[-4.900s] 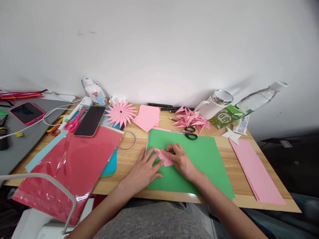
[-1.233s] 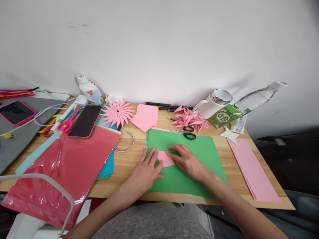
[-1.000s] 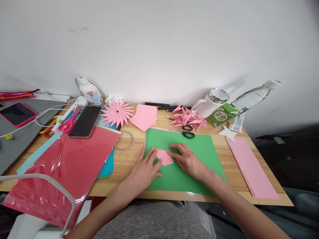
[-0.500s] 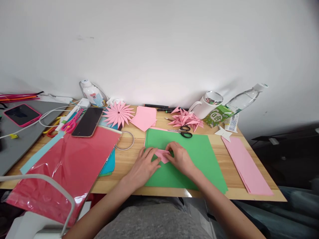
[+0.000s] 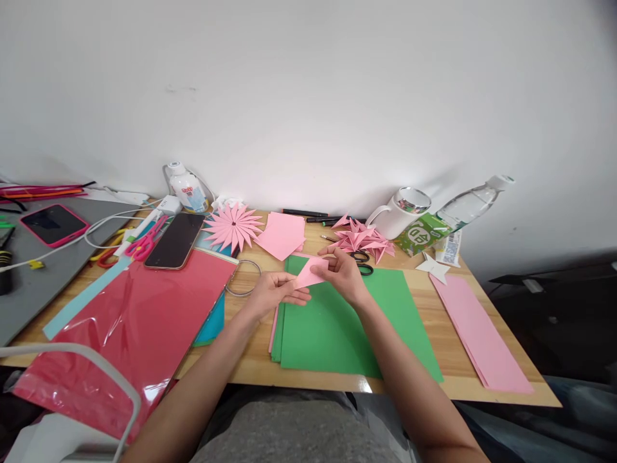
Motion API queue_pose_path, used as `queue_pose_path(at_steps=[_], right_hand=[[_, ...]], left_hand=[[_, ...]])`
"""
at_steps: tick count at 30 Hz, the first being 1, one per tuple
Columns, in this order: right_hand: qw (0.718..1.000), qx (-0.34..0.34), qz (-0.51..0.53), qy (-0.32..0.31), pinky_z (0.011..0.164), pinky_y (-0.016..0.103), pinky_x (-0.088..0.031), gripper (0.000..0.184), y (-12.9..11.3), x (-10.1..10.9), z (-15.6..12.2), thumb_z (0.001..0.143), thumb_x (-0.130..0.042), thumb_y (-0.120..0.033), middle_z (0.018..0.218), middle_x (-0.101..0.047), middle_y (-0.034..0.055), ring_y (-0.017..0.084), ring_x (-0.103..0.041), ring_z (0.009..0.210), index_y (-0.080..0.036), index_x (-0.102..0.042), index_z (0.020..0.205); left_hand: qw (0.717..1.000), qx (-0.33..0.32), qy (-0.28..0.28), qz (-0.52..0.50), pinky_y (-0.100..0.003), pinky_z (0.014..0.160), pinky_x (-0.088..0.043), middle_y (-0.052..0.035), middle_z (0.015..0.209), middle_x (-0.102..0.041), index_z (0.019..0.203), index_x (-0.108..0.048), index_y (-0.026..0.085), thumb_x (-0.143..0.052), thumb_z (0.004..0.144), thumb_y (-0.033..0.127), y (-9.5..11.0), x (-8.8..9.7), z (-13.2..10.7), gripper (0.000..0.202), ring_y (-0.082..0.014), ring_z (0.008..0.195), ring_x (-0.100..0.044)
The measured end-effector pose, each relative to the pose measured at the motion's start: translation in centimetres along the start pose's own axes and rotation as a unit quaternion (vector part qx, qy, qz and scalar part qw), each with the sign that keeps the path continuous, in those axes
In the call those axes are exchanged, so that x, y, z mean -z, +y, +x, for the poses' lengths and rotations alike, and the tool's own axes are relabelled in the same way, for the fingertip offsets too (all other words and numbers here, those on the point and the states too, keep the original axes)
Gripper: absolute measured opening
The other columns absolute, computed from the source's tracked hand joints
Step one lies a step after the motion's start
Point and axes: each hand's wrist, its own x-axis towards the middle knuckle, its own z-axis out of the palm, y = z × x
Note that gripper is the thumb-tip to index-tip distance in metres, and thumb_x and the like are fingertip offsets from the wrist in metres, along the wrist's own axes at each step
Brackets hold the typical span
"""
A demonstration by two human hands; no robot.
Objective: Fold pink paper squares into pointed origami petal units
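Note:
A small folded piece of pink paper (image 5: 311,272) is held between my two hands, raised over a stack of green paper (image 5: 357,321). My left hand (image 5: 278,292) pinches its lower left corner, the other fingers stretched out beneath. Thumb and fingers of my right hand (image 5: 341,273) grip its right end. Behind the right hand lie black-handled scissors (image 5: 365,269), their blades hidden by the hand. A heap of folded pink paper pieces (image 5: 364,238) sits farther back, and a pink paper pinwheel (image 5: 234,225) lies at the back left beside pink paper squares (image 5: 280,235).
On the left are a red sheet in plastic (image 5: 144,315), a phone (image 5: 176,241), pink scissors (image 5: 147,241) and a white bottle (image 5: 187,186). A metal ring (image 5: 243,292) lies nearer. At right stand a white mug (image 5: 400,215) and a clear bottle (image 5: 477,202); pink strips (image 5: 482,334) lie there.
Both hands have lifted the pink paper off the green stack, and it is now tilted. My left hand has turned palm inward. The view has shifted slightly.

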Motion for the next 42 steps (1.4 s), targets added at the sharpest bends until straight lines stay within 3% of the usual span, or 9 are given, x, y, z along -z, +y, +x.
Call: queue_pose_path(at_steps=[4, 8, 12, 15, 19, 23, 30, 35, 42], right_hand=[[0.995, 0.001, -0.047, -0.083, 0.047, 0.021, -0.037, 0.042, -0.2, 0.2, 0.2, 0.066, -0.072, -0.036, 0.059, -0.053, -0.0069, 0.01, -0.049, 0.049, -0.021, -0.047, 0.095], [0.988, 0.043, -0.106, -0.104, 0.049, 0.022, -0.038, 0.035, 0.3, -0.4, -0.1, 0.072, -0.068, -0.034, 0.063, -0.051, -0.0061, 0.01, -0.047, 0.052, -0.021, -0.048, 0.098], [0.997, 0.052, -0.051, -0.019, 0.058, 0.026, -0.045, 0.043, 1.1, -1.5, -0.5, 0.07, -0.07, -0.036, 0.077, -0.058, -0.0017, 0.013, -0.055, 0.063, -0.023, -0.042, 0.1], [0.999, 0.037, -0.009, 0.005, 0.059, 0.026, -0.046, 0.039, 1.5, -2.0, -0.7, 0.067, -0.073, -0.037, 0.072, -0.058, -0.0022, 0.013, -0.056, 0.062, -0.023, -0.043, 0.086], [0.997, 0.061, -0.043, 0.029, 0.06, 0.027, -0.047, 0.028, 1.4, -2.1, -1.0, 0.07, -0.07, -0.041, 0.067, -0.057, -0.0005, 0.013, -0.054, 0.06, -0.019, -0.052, 0.069], [0.994, 0.076, -0.078, 0.028, 0.065, 0.03, -0.049, 0.022, 1.1, -1.9, -1.2, 0.074, -0.067, -0.039, 0.073, -0.063, 0.0031, 0.015, -0.057, 0.065, -0.017, -0.063, 0.076], [0.998, 0.036, -0.049, 0.016, 0.062, 0.03, -0.052, 0.023, 1.2, -1.9, -1.5, 0.07, -0.07, -0.04, 0.072, -0.067, 0.0029, 0.016, -0.06, 0.063, -0.017, -0.068, 0.076], [0.998, 0.026, -0.055, 0.034, 0.063, 0.031, -0.052, 0.023, 1.1, -2.0, -1.7, 0.069, -0.071, -0.039, 0.076, -0.071, 0.0041, 0.017, -0.062, 0.064, -0.018, -0.072, 0.08], [0.986, 0.112, -0.103, 0.063, 0.062, 0.03, -0.051, 0.015, 0.9, -2.3, -1.8, 0.075, -0.068, -0.034, 0.077, -0.07, 0.0038, 0.016, -0.061, 0.066, -0.022, -0.073, 0.082]], left_hand=[[0.995, -0.005, -0.062, 0.079, -0.028, 0.064, -0.05, -0.008, 0.076, -0.07, 0.077, -0.064, 0.012, -0.072, 0.065, 0.039, 0.7, 0.7, 0.3, 0.031, -0.0185, 0.072, -0.065], [0.981, -0.113, 0.07, 0.139, -0.021, 0.056, -0.041, 0.0, 0.065, -0.062, 0.067, -0.063, 0.014, -0.069, 0.068, 0.038, 0.4, 0.4, 1.2, 0.025, -0.0109, 0.06, -0.055], [0.976, -0.122, 0.16, 0.078, -0.021, 0.056, -0.041, 0.0005, 0.061, -0.059, 0.064, -0.062, 0.013, -0.069, 0.067, 0.038, -0.8, -0.1, 1.6, 0.026, -0.0109, 0.058, -0.052], [0.972, -0.122, 0.196, 0.041, -0.022, 0.059, -0.042, 0.0002, 0.064, -0.06, 0.065, -0.06, 0.014, -0.07, 0.066, 0.036, -1.0, 0.0, 1.4, 0.024, -0.0111, 0.061, -0.053], [0.978, -0.108, 0.173, 0.032, -0.02, 0.056, -0.042, 0.0016, 0.065, -0.058, 0.078, -0.058, 0.015, -0.069, 0.066, 0.031, -0.3, 0.0, 1.0, 0.023, -0.0102, 0.061, -0.054], [0.983, -0.109, 0.139, 0.049, -0.019, 0.051, -0.043, 0.0042, 0.064, -0.056, 0.092, -0.052, 0.017, -0.067, 0.068, 0.029, 0.1, -0.3, 0.8, 0.03, -0.0089, 0.055, -0.052], [0.979, -0.117, 0.149, 0.074, -0.02, 0.059, -0.045, 0.0, 0.069, -0.062, 0.071, -0.063, 0.014, -0.07, 0.065, 0.028, 0.4, -0.2, 0.6, 0.017, -0.0102, 0.063, -0.057], [0.977, -0.107, 0.173, 0.072, -0.024, 0.065, -0.05, -0.0028, 0.073, -0.069, 0.074, -0.07, 0.014, -0.073, 0.062, 0.029, 0.3, -0.2, 0.5, 0.019, -0.0139, 0.068, -0.061], [0.959, -0.128, 0.227, 0.114, -0.026, 0.066, -0.053, -0.0041, 0.073, -0.072, 0.074, -0.073, 0.015, -0.074, 0.063, 0.027, 0.3, -0.5, 0.2, 0.017, -0.0171, 0.07, -0.065]])
